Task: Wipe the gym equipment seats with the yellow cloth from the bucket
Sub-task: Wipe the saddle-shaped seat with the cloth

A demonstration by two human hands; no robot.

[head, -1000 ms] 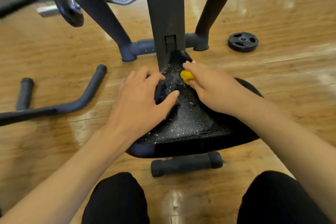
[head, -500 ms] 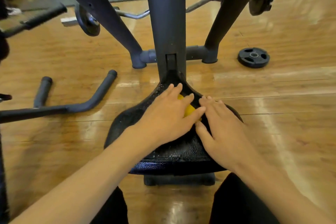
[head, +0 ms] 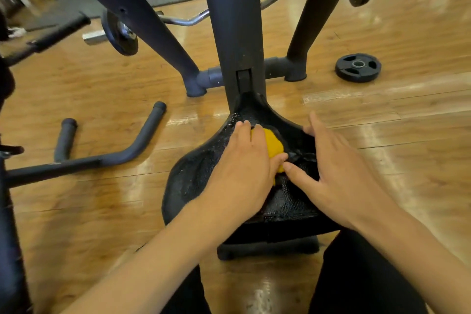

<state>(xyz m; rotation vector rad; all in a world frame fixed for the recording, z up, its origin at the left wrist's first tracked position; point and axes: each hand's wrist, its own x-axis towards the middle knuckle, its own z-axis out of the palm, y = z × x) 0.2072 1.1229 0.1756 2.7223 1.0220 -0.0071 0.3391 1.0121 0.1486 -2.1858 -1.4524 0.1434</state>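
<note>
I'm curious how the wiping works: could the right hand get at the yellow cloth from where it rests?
Probably yes. The right hand lies on the seat with its thumb beside the yellow cloth; only the left hand holding it covers part.

— Seat condition?
— Black seat (head: pixel 198 176), glistening specks along its left edge, fixed at the foot of a dark post (head: pixel 234 33).
— Hands?
— Left hand (head: pixel 242 173) on the yellow cloth (head: pixel 274 144), which is bunched between forefinger and thumb against the seat. Right hand (head: pixel 339 173) flat on the seat's right side, fingers spread, thumb just beside the cloth.
— Surroundings?
— Wooden floor (head: pixel 407 122); one weight plate (head: pixel 358 67) lying well apart, right.
</note>
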